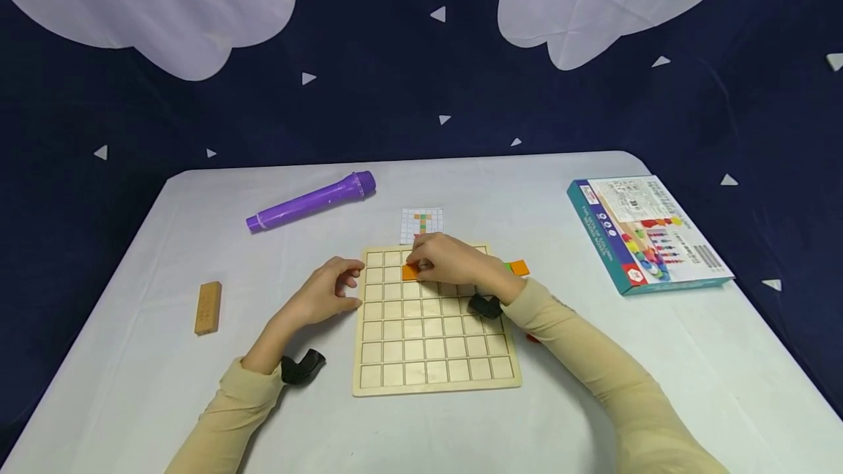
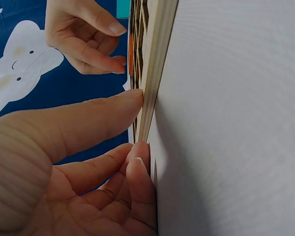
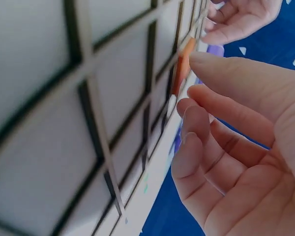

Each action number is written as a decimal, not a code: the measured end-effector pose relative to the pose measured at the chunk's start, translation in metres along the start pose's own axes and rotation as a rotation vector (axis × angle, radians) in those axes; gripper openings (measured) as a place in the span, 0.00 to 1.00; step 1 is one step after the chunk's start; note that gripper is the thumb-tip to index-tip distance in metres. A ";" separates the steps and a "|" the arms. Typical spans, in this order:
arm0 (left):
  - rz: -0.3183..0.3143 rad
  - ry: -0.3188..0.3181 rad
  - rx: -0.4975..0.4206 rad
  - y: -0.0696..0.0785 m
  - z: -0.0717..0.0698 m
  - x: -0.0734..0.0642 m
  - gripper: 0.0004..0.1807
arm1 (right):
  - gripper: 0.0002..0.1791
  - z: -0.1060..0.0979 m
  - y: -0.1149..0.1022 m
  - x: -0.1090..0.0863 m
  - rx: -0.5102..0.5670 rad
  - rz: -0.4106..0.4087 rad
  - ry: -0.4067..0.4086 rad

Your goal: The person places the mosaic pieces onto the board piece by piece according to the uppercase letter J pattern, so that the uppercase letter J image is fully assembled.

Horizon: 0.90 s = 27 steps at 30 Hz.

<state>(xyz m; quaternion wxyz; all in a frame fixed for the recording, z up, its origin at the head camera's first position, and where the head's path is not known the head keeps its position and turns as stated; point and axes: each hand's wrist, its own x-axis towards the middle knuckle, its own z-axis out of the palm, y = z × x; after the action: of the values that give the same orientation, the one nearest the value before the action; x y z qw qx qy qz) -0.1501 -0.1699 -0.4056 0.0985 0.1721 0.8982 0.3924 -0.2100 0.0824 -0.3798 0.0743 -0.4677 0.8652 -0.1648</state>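
Note:
A pale wooden grid board (image 1: pixel 413 350) lies on the table. An orange square tile (image 1: pixel 409 272) lies on it in the upper left, in the second row. My right hand (image 1: pixel 448 260) reaches over the board, thumb and forefinger tips right at that tile and a gap between them; the other fingers are bent. In the right wrist view the orange tile (image 3: pixel 183 66) lies against the grid beside the thumb tip. My left hand (image 1: pixel 323 292) rests at the board's left edge, thumb and fingers spread loosely. In the left wrist view, the thumb touches the board's rim (image 2: pixel 155 59).
A small pattern card (image 1: pixel 408 229) lies behind the board. Orange (image 1: pixel 519 268) and green tiles stick out past the right forearm, with a red piece (image 1: pixel 533 339) lower down. A purple tube (image 1: pixel 312 203), a wooden block (image 1: pixel 208 308) and a game box (image 1: pixel 652 236) lie around.

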 end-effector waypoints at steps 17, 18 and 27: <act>0.006 0.009 0.011 -0.001 0.001 0.001 0.31 | 0.13 -0.022 0.011 -0.038 0.093 0.085 0.118; 0.009 0.011 0.011 -0.001 0.001 0.001 0.31 | 0.13 -0.023 0.012 -0.041 0.096 0.086 0.126; 0.021 0.003 0.011 -0.001 0.002 0.001 0.31 | 0.12 -0.026 0.018 -0.065 0.106 0.112 0.196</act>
<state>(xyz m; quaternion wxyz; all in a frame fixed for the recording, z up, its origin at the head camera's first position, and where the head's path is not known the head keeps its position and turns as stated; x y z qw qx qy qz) -0.1505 -0.1686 -0.4074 0.0922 0.1818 0.8985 0.3887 -0.1959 0.1512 -0.3633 0.0233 -0.3955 0.8832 -0.2509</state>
